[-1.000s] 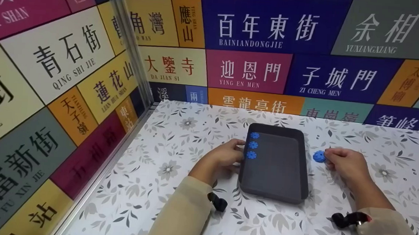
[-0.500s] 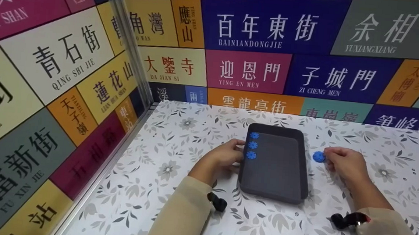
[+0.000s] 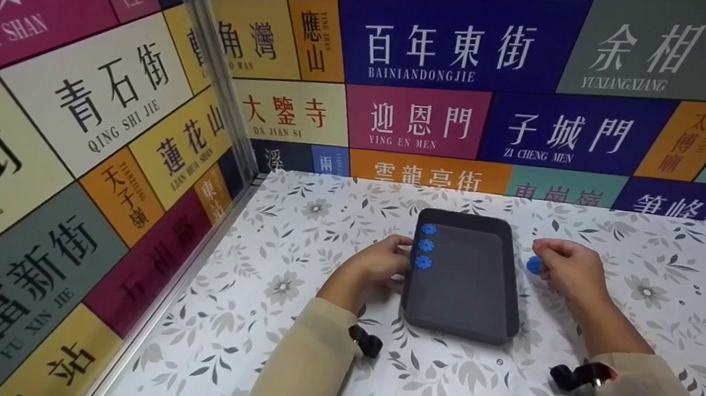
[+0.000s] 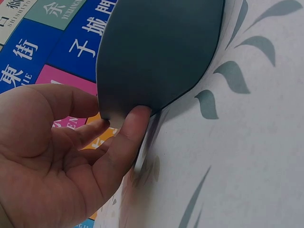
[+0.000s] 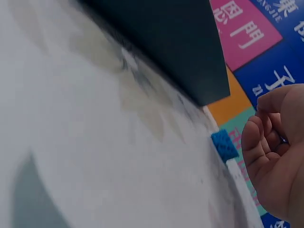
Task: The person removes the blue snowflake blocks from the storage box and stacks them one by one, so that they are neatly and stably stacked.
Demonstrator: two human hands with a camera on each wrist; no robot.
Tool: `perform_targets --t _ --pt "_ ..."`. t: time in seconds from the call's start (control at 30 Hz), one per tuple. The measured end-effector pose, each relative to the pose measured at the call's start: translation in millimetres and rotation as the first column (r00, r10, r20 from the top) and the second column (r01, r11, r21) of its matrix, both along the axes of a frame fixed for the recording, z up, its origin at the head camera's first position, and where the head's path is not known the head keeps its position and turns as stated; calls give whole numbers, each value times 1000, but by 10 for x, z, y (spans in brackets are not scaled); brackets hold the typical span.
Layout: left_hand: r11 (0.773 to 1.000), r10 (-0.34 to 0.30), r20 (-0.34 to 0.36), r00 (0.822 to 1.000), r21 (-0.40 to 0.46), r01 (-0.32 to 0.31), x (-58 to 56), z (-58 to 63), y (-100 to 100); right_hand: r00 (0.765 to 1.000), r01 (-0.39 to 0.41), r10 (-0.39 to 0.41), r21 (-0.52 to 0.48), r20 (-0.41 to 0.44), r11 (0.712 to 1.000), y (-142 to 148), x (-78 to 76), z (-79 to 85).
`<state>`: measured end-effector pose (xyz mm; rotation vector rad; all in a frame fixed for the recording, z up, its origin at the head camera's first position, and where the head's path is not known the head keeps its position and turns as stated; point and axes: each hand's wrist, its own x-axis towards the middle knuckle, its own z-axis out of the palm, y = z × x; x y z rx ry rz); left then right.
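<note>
Lying just beside the fingers of the right hand (image 3: 573, 270), a blue stack (image 5: 224, 145)

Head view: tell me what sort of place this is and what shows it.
Probably an indoor recording booth, though only one corner shows: sign-patterned wall panels line two sides of a flower-patterned table, and a small black device is worn at the left wrist.
</note>
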<state>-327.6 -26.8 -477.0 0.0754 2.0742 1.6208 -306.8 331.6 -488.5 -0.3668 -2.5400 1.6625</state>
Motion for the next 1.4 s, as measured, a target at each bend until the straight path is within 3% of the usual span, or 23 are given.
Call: perform_targets --t 0.27,0.6,0.93,1.13,1.4 --pt "1000 -22 -26 999 -18 22 4 -6 -13 995 -63 63 2 -78 998 -298 69 103" --pt "1000 -21 -29 999 -9 21 -2 -5 -11 990 -110 112 28 -86 993 -593 141 196" --pt "999 -36 -30 999 7 36 -2 -12 -23 969 -193 202 73 -141 978 -883 265 311" --pt "1000 -14 -25 1000 16 14 -7 -35 -13 958 -237 240 38 -159 971 -1022 335 442" --pt "998 12 -42 999 -62 -15 -17 -34 0 940 -263 263 28 -218 964 -1180 244 603"
